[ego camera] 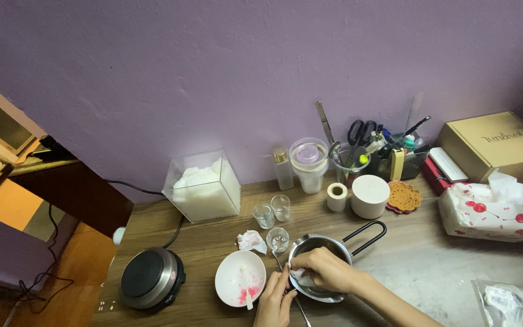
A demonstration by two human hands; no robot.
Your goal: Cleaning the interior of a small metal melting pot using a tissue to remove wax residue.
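Observation:
My right hand (325, 268) reaches into a small metal pot (321, 245) with a black loop handle and presses a white tissue against its inside. The pot's near rim is steadied by my left hand (275, 300), fingers closed on it. Just left of the pot sits a white bowl (239, 277) with pink residue and a small stick in it. A thin metal spoon (301, 306) lies between the bowl and the pot. A crumpled, pink-stained tissue (252, 241) and three small clear glasses (277, 238) lie behind the bowl.
A small electric hot plate (151, 278) stands at the left table edge, its cord running back. Behind are a clear box of white flakes (204, 184), a white jar (370, 195), a pen holder with scissors (358, 151), a cardboard box (494, 144) and a tissue pack (496, 210).

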